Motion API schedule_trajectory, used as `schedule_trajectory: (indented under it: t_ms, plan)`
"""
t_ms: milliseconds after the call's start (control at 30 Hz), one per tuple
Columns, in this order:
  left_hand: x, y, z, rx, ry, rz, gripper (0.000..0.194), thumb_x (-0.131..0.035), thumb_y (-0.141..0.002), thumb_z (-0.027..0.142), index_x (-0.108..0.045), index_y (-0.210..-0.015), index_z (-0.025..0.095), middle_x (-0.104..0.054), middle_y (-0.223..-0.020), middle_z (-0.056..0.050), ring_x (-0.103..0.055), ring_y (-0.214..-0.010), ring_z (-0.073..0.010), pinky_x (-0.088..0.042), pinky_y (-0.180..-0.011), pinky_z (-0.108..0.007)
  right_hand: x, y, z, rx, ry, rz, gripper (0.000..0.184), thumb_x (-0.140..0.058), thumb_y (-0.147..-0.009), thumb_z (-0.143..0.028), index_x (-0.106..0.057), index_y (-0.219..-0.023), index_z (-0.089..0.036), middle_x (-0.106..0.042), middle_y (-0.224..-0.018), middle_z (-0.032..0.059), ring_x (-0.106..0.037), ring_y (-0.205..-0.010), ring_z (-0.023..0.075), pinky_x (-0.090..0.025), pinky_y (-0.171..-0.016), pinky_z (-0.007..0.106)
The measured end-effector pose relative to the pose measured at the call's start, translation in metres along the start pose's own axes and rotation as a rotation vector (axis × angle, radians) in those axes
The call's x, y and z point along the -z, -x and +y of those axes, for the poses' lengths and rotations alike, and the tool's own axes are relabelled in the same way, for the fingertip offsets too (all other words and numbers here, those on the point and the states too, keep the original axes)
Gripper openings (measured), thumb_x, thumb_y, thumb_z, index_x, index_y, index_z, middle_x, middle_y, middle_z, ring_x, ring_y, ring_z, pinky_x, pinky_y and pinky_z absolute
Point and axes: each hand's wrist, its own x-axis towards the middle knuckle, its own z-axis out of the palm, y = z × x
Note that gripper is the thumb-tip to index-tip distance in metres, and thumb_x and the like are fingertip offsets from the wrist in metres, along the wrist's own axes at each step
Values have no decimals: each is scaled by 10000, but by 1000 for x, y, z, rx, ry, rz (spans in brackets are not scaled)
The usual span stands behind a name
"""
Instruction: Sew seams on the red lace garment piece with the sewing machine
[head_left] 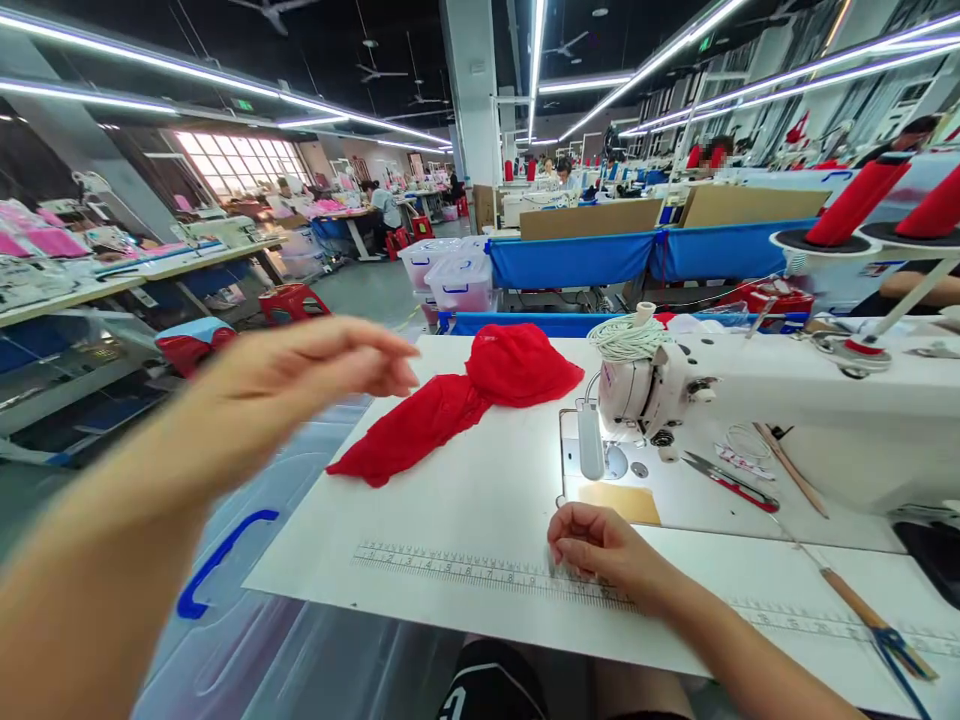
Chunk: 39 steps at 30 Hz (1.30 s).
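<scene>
My left hand is raised over the table's left side, slightly blurred, with its fingers bent forward and apart from the thumb; nothing shows in it. Just beyond its fingertips lies a piece of red fabric, gathered in the middle, with a narrower part trailing to the left. My right hand rests on the white tabletop, over the printed ruler scale. Its fingers are curled in, and no object shows in them. To its upper right stands a sewing machine, its needle area lit.
Thread snips, a wooden stick and a wooden-handled tool lie right of my right hand. Red thread cones stand behind the machine. A clear plastic bin sits below the table's left edge. Beyond are blue-draped workstations.
</scene>
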Motion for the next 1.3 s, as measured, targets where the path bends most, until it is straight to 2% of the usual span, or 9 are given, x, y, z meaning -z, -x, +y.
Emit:
schedule_trajectory:
  t_ms: [67,133,267,400,633,933,1100,1200,1300]
  plan:
    - [-24,2,-16,-154,-569,-191,131,-590,-809,324,-640,-802,204,-625,-817,-9,-607,-787,-230,-481,-695,-348,-1,1,-1,-8,7,1,375,-711,-718,-489,-559,-819,-161,-587,-696,-4,-366,-515,57,-245,-499,231]
    - [-47,5,-44,-171,-748,-195,117,-637,-743,298,-597,-698,198,-615,-809,-58,-590,-824,-278,-452,-756,-410,-2,2,-3,-26,15,4,379,-708,-718,-499,-561,-817,-164,-581,-695,-6,-365,-521,60,-253,-507,234]
    - [-67,8,-96,-173,-867,-167,56,-556,-772,245,-565,-730,210,-621,-889,-95,-565,-912,-289,-410,-827,-427,-3,2,-5,-44,16,22,401,-721,-692,-519,-561,-810,-170,-578,-691,-6,-382,-536,70,-273,-521,240]
    - [-67,2,-102,-132,-833,-133,186,-468,-843,368,-547,-760,222,-624,-842,-66,-569,-799,-248,-418,-759,-387,-4,1,-4,-39,12,18,386,-717,-700,-505,-563,-814,-171,-579,-693,-7,-384,-527,68,-271,-517,240]
    - [-73,-27,-95,-49,-513,-12,148,-537,-748,310,-521,-633,217,-591,-746,-34,-565,-814,-249,-400,-776,-366,-2,1,1,-2,-15,39,377,-720,-706,-484,-554,-814,-163,-577,-681,-14,-391,-516,60,-264,-512,235]
    - [-23,-74,-62,235,242,231,197,-526,-811,392,-475,-748,213,-507,-598,42,-495,-532,-124,-427,-531,-245,-4,3,0,12,-27,23,368,-723,-711,-471,-552,-804,-158,-571,-674,-15,-375,-506,52,-250,-502,230]
    - [-19,-32,-13,351,545,5,248,-534,-865,391,-540,-754,169,-608,-644,-5,-594,-611,-153,-524,-616,-298,-2,5,1,68,-15,39,374,-705,-740,-491,-562,-848,-163,-573,-747,-1,-446,-560,68,-348,-538,234]
    - [-43,12,6,465,713,-215,263,-679,-768,373,-605,-880,147,-690,-760,-43,-665,-712,-211,-563,-688,-348,-11,8,-4,63,-24,93,456,-747,-716,-456,-549,-1042,-205,-571,-1081,74,-572,-879,149,-464,-710,277]
    - [-78,49,8,530,847,-468,339,-792,-625,228,-625,-915,174,-708,-810,-27,-680,-735,-208,-556,-696,-293,-25,11,-10,59,-178,132,651,-806,-663,-384,-467,-1208,-274,-422,-1355,88,-497,-1160,197,-461,-874,313]
